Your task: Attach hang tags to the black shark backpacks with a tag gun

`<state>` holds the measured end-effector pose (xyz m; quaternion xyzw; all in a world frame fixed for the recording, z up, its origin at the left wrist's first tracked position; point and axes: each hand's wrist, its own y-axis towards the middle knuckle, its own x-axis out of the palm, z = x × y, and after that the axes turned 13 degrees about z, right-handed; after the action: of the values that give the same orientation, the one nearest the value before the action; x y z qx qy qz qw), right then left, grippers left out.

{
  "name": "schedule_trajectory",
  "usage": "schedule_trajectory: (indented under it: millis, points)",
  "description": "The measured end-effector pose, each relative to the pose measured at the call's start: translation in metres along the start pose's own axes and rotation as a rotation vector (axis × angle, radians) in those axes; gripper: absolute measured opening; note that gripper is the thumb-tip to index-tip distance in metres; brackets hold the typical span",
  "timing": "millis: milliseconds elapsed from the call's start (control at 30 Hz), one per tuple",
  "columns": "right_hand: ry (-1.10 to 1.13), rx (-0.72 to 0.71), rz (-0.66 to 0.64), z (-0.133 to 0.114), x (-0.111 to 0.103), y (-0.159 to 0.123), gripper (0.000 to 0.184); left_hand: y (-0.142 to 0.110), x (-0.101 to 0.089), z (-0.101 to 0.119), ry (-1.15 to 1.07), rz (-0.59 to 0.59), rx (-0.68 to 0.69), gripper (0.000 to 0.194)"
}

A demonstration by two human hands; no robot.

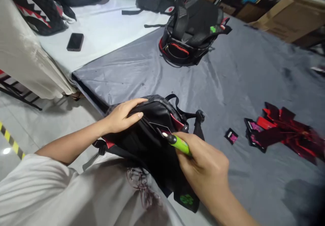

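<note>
A black backpack (154, 131) with red trim and a green patch lies on the near edge of the grey-covered table (228, 84). My left hand (124, 116) rests flat on top of the backpack, fingers stretched out, pressing it down. My right hand (205, 166) is closed around a green-handled tool (179, 144). The tool's tip points at the backpack's open top, beside a small white tag.
Another black backpack (193, 29) stands further back on the table. Red and black tags (281, 129) lie in a heap at the right, one small tag (231, 135) apart. A phone (75, 41) lies on the white table at the left, shark-mouth bags behind it. Cardboard boxes stand at the far right.
</note>
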<state>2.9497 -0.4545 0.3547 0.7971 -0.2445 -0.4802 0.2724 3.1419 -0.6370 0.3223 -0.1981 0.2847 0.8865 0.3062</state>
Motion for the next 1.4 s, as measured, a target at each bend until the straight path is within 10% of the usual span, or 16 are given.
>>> schedule_trajectory:
  millis: [300,500,667,967,1400]
  points:
    - [-0.057,0.121,0.026,0.004,0.010,0.005,0.030,-0.006,-0.005,-0.009,-0.071,0.009,0.040,0.049]
    - [0.007,0.257,-0.429,0.002,0.035,0.018,0.018,-0.004,-0.004,-0.014,-0.102,0.011,0.037,0.047]
    - [-0.192,0.277,-0.558,-0.002,0.054,0.026,0.017,-0.003,-0.001,-0.024,-0.184,0.011,-0.023,0.045]
    - [-0.117,0.042,-0.077,0.001,0.059,0.009,0.036,-0.002,0.000,-0.025,-0.212,0.014,-0.037,0.042]
    - [0.138,0.338,-0.035,-0.002,0.047,0.009,0.027,-0.004,-0.002,-0.024,-0.204,0.029,-0.038,0.042]
